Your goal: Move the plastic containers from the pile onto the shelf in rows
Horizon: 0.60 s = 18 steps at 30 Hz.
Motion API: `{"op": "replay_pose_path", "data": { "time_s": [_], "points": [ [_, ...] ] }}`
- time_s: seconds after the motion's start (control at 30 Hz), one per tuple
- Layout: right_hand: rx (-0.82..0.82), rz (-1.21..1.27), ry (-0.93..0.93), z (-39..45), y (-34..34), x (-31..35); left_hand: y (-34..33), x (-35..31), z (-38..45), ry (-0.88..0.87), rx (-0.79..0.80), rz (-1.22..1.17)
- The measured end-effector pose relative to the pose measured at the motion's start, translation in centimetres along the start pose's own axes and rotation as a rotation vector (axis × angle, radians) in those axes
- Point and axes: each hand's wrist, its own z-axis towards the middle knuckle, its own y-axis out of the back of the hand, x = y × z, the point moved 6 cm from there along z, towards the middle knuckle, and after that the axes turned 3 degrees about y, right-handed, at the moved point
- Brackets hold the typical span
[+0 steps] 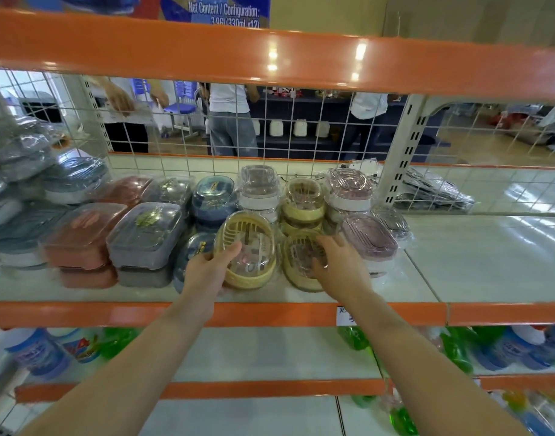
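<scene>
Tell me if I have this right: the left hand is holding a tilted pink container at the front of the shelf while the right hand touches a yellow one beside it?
Not quite. In the head view, the container held tilted by the left hand is yellow, not pink. The right hand does rest on another yellow container beside it, at the front of the shelf.

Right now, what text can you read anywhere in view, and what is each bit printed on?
"Net Content / Configuration: 3.96L (330mL x12)": on the blue box above the top orange rail.
Price tag on the shelf edge: handwriting, unreadable.
Stickers on the container lids: too blurred.
Bottle labels on the lower shelf: too blurred.
</scene>
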Motion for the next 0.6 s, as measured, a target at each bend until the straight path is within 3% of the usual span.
{"op": "replay_pose_path", "data": {
  "time_s": [0.17, 0.43, 0.6],
  "points": [
    [-0.121, -0.004, -0.054, -0.8, 3.0, -2.8, -3.6, -0.6, -0.7, -0.001, 0.055, -0.011],
    [0.035, -0.029, -0.113, -1.7, 2.5, -6.3, -10.4, 0.5, -0.1, 0.056, 0.085, -0.060],
    [0.040, -0.028, -0.094, -1.1, 2.7, -6.8, -12.4, 0.7, 0.1, -0.133, 0.129, 0.278]
  ]
}}
